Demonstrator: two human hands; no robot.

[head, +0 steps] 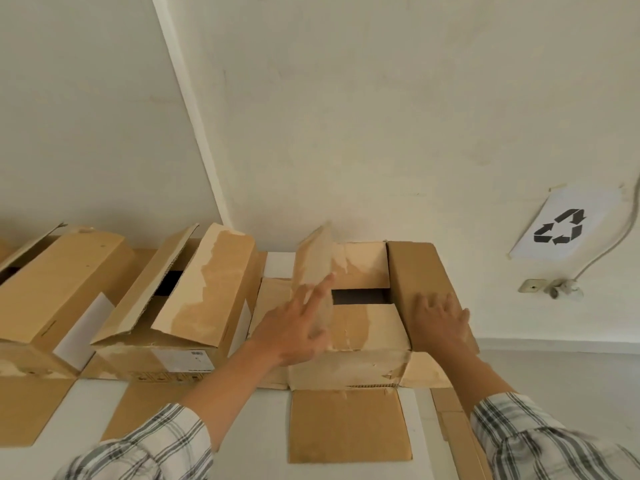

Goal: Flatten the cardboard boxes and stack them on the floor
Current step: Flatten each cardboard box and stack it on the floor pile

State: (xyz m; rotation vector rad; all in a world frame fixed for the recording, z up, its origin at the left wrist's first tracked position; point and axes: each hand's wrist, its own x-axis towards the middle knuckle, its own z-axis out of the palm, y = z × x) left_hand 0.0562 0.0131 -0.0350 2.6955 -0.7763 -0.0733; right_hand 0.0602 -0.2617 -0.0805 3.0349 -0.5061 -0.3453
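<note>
Both plaid sleeves [156,445] reach fwd. L hand [294,327]: fingers straight, apart, pressing upright flap of right-end brown cardboard box [363,330]. R hand [441,320]: flat, fingers spread, on its R flap. Neither grips. Boxes: 3, open, in row on white table [256,438]. Wall behind: 1 recycling sign [561,226].

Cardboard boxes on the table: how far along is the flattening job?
Done: nothing yet; no flat stack shows on the grey floor. In hand: the left hand and right hand touch flaps of the rightmost brown cardboard box. Left: the middle box and leftmost box stand unflattened.
</note>
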